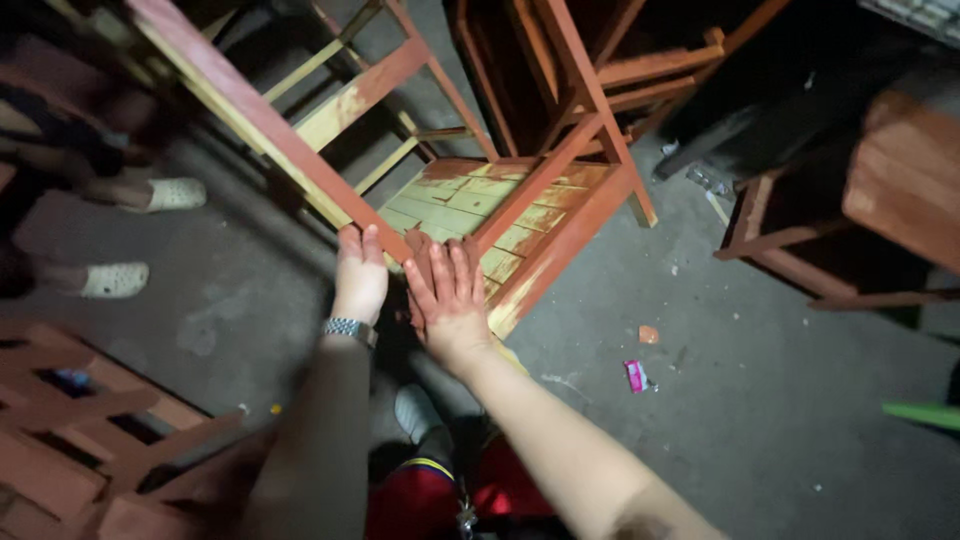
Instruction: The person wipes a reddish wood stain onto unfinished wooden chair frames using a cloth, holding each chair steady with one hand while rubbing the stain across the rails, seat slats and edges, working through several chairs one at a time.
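In the head view, a wooden chair (470, 190) lies tipped over on the concrete floor (760, 420), its slatted seat, yellow-green with patchy red-brown paint, facing the person just beyond the hands. The left hand (360, 275), a metal watch (349, 329) on its wrist, has its grip closed over the near end of a red-painted rail of the frame. The right hand (450, 295) lies with fingers spread flat, pressing a reddish-brown rag or pad (420, 250) against the seat edge; its grip is apart, not clamped on anything. The chair looks stiff and fairly heavy, made of solid rails and slats, so it would best be steadied by a rail or leg rather than by the thin slats; where paint looks fresh it may be slick and could smear. The rag seems soft and light and would bunch easily. By count: one chair in hand, at least two more wooden frames behind and to the right, one slatted piece at near left, one watch, one rag, and two pale shoes (115, 280) of another person at far left. Small scraps of litter (636, 375) lie on the floor to the right.
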